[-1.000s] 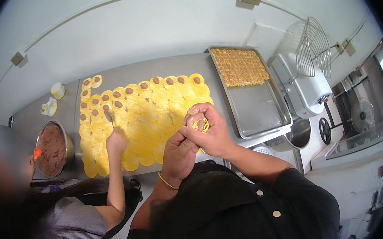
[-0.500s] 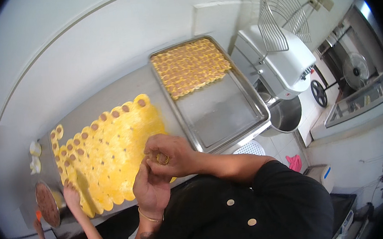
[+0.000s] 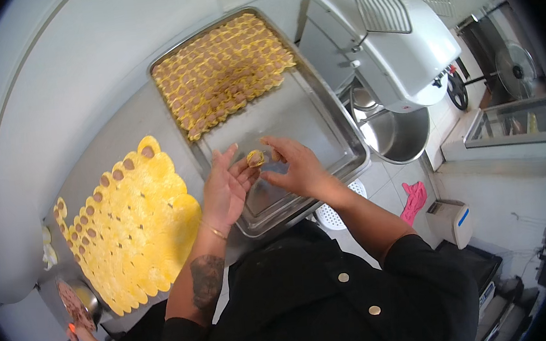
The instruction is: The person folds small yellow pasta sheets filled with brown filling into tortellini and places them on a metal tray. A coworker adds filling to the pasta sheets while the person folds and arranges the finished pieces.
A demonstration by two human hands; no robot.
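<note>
Above the front part of a large metal baking tray [image 3: 280, 105], my left hand [image 3: 225, 184] holds a small round filled pastry [image 3: 256, 158] at its fingertips; brown filling shows within a yellow wrapper. My right hand [image 3: 295, 168] is just right of it, thumb and fingers curved apart with nothing held. Rows of similar filled pastries [image 3: 225, 67] are packed together in the tray's far part. On the metal table to the left, yellow dough rounds [image 3: 140, 214] lie overlapping, with brown filling balls [image 3: 105, 180] on several along the far and left edges.
A co-worker's hand [image 3: 76, 330] is at a metal bowl of brown filling [image 3: 76, 301] at lower left, near something orange. A white mixer [image 3: 379, 51] with a steel bowl [image 3: 396, 134] stands right of the tray. Pink gloves [image 3: 413, 200] lie on the floor.
My hands have moved from over the dough rounds to over the tray. They have come apart, leaving the pastry in my left fingers. The co-worker's hand has left the dough for the bowl.
</note>
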